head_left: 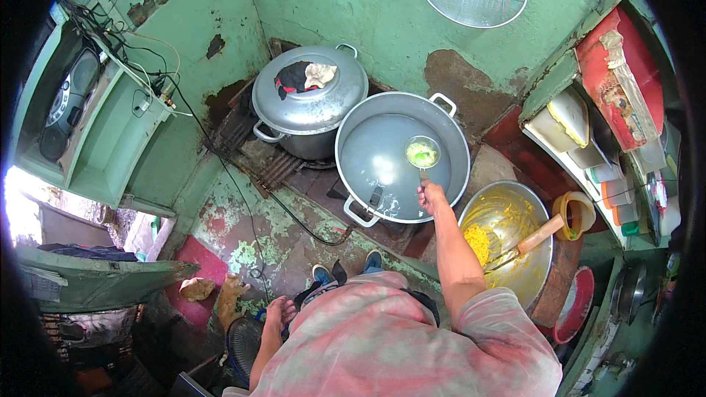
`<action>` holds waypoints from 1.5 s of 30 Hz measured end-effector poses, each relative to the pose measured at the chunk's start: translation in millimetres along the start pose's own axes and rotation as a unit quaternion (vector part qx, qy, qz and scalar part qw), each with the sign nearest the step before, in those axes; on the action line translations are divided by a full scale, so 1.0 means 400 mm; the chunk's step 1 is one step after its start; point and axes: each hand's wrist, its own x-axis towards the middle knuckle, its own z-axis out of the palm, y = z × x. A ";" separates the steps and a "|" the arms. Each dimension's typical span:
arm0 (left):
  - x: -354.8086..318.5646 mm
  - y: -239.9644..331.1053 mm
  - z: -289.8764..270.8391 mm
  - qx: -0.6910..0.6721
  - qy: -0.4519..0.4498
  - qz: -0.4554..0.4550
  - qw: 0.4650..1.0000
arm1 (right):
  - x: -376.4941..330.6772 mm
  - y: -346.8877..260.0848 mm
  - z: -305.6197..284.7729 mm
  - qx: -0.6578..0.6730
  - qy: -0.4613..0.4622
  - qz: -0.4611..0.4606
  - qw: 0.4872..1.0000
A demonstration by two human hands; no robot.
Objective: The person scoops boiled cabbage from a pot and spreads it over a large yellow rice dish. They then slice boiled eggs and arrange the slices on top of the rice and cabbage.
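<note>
My right hand (432,197) is closed round the handle of a round ladle (423,152), held over a wide aluminium pot (368,202). Pale yellow-green stuff sits in the ladle's bowl. Clear, shiny liquid (371,148) fills part of the pot. To the right of my forearm stands a large metal bowl (535,213), its inside smeared yellow. It holds a yellow crumbly heap (479,242) and a wooden-handled metal tool (540,234) that leans across it. My left hand (279,312) hangs by my side with nothing visible in it, its fingers loosely apart.
A lidded pot (309,106) with cloths on top stands left of the aluminium one. A black hose (294,213) runs along the floor's edge. An orange cat (232,298) and a fan (244,345) are near my left. Shelves (573,162) with containers line the right wall.
</note>
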 end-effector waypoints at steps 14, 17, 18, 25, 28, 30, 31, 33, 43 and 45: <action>-0.006 0.020 0.000 0.022 -0.027 0.017 0.999 | -0.013 0.000 0.004 0.033 -0.003 0.003 0.999; -0.014 0.035 0.010 0.029 -0.012 0.001 0.999 | -0.008 0.001 0.001 0.043 0.001 0.018 0.999; -0.018 0.039 0.014 0.032 -0.006 -0.005 0.999 | -0.009 -0.002 -0.003 0.034 -0.013 0.015 0.999; -0.025 0.034 0.017 0.025 0.009 -0.007 1.000 | -0.031 -0.069 -0.059 -0.041 -0.017 0.025 0.999; -0.016 0.030 0.011 0.018 -0.005 -0.009 1.000 | -0.033 -0.086 -0.080 -0.071 -0.020 0.019 0.997; -0.012 0.026 0.013 0.016 -0.001 -0.010 1.000 | -0.032 -0.095 -0.090 -0.089 -0.020 0.023 0.996; -0.011 0.026 0.015 0.015 0.008 -0.009 1.000 | -0.032 -0.100 -0.095 -0.099 -0.028 0.023 0.994; -0.008 0.026 0.020 0.019 0.013 -0.015 1.000 | -0.036 -0.114 -0.109 -0.127 -0.017 0.024 0.992; -0.007 0.011 0.016 -0.011 0.032 -0.022 0.999 | -0.100 -0.179 -0.171 -0.335 0.000 0.048 0.941; -0.011 0.006 0.017 -0.026 0.021 -0.017 0.999 | -0.118 -0.169 -0.166 -0.318 0.001 0.058 0.946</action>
